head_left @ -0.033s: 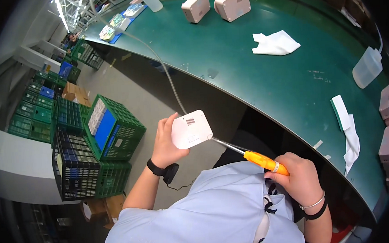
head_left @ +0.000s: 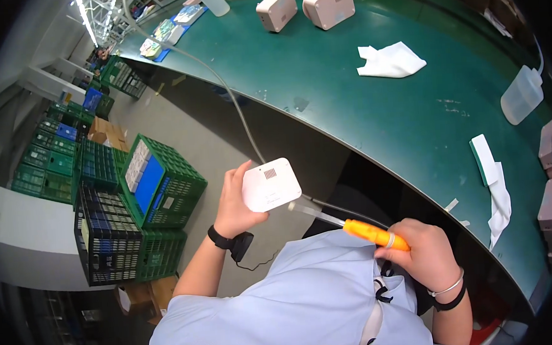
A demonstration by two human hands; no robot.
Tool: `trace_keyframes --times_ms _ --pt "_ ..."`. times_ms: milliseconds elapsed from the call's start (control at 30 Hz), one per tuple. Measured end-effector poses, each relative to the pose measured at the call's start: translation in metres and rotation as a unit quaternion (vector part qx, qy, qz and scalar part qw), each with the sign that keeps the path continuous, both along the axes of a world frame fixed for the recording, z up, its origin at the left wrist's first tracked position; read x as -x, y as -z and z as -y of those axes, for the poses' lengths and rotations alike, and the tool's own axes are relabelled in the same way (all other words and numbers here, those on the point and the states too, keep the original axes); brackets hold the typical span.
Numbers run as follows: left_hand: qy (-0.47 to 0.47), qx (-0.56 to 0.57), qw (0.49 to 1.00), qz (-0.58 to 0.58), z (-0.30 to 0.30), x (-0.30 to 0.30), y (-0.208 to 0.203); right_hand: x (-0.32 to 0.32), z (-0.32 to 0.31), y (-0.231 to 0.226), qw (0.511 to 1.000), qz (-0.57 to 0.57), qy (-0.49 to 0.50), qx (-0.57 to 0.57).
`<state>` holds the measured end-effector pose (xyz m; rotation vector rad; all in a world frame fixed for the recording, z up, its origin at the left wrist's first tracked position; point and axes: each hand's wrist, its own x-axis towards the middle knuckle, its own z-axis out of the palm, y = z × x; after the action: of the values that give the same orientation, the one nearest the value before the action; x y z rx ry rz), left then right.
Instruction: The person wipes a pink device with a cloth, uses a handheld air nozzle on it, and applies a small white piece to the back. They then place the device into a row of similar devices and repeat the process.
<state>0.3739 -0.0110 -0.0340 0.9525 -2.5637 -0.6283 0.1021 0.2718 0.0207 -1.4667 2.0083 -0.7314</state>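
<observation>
My left hand (head_left: 232,203) holds a small pale-pink, rounded-square device (head_left: 276,188) by its left side, thumb and fingers at opposite edges. A slotted patch, faint print and small corner holes show on its upturned face. My right hand (head_left: 429,251) is closed round the orange handle of a tool with a slim pale shaft (head_left: 369,232). The shaft's blurred tip lies just below the device's lower right corner, apart from it. A thin clear hose (head_left: 240,109) comes down from the upper left and passes behind the device. Another stretch of hose shows beside the tool's shaft.
On the green table (head_left: 347,98) lie a white cloth (head_left: 392,61) and a white strip (head_left: 497,190). Two pink devices (head_left: 329,8) stand at the back, more at the right edge near a translucent bottle (head_left: 521,96). Stacked green crates (head_left: 175,185) stand on the left floor.
The tool's tip has come away from the device's lower right corner, downward and slightly left. The device and my left hand have barely moved.
</observation>
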Motion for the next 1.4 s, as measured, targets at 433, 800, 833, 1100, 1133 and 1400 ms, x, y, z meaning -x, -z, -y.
trace_keyframes --times_ms 433,800,833,1100,1133,1400 --pt "-0.007 -0.730 0.547 -0.410 0.001 -0.019 0.043 0.018 0.007 0.008 1.000 -0.014 -0.014 0.002" --pt "-0.017 -0.471 0.839 -0.272 -0.001 -0.011 0.016 0.019 -0.009 0.007 1.000 0.012 -0.014 0.010" --pt "-0.006 -0.383 0.899 -0.214 0.000 -0.010 0.011 0.019 -0.010 0.005 1.000 0.015 -0.020 0.007" --pt "-0.036 -0.269 0.953 -0.136 0.003 0.006 -0.009 0.007 -0.035 0.000 0.996 0.012 0.031 0.087" --pt "-0.033 -0.270 0.952 -0.140 0.000 0.013 -0.015 0.007 -0.041 0.004 0.988 0.066 0.016 0.138" --pt "0.099 -0.627 0.737 -0.232 -0.034 0.066 -0.050 0.005 -0.140 0.040 0.843 0.241 0.411 0.250"
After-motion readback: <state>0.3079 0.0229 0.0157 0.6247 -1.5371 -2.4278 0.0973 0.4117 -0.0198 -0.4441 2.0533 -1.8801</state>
